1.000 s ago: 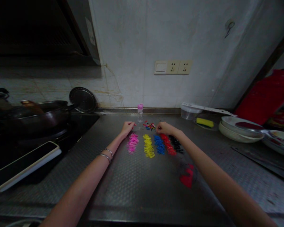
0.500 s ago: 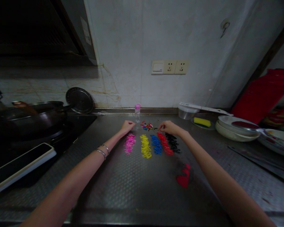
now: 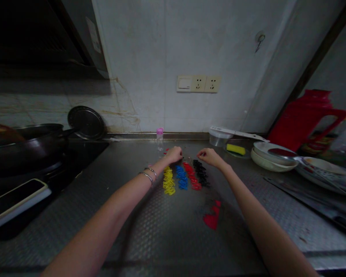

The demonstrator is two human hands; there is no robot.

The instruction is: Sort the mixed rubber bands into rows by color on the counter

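Observation:
My left hand [image 3: 174, 154] is closed in a pinch over the scattered small pieces at the back, hiding most of that mixed pile. My right hand [image 3: 209, 157] is pinched too, just behind the black row [image 3: 201, 173]. What either set of fingertips holds is too small to make out. Small coloured loops, like rubber bands, lie in rows: yellow [image 3: 168, 181], blue [image 3: 182, 177], red [image 3: 192, 176] and black. My left forearm covers nearly all of the pink row. Behind my left hand stands a clear little bottle [image 3: 160, 142] with a pink cap.
On the metal counter [image 3: 150, 231] lies a red heart-shaped patch [image 3: 212, 219]. To the right are a plastic tub [image 3: 217, 139], a yellow sponge [image 3: 235, 149], stacked bowls [image 3: 272, 163] and a red jug [image 3: 302, 119]. A wok [image 3: 43, 142] and a phone [image 3: 17, 204] are left.
My left hand has moved right, from beside the mixed pile to over it, and its forearm now covers the pink row. My right hand stays near the black row. The view has shifted slightly right.

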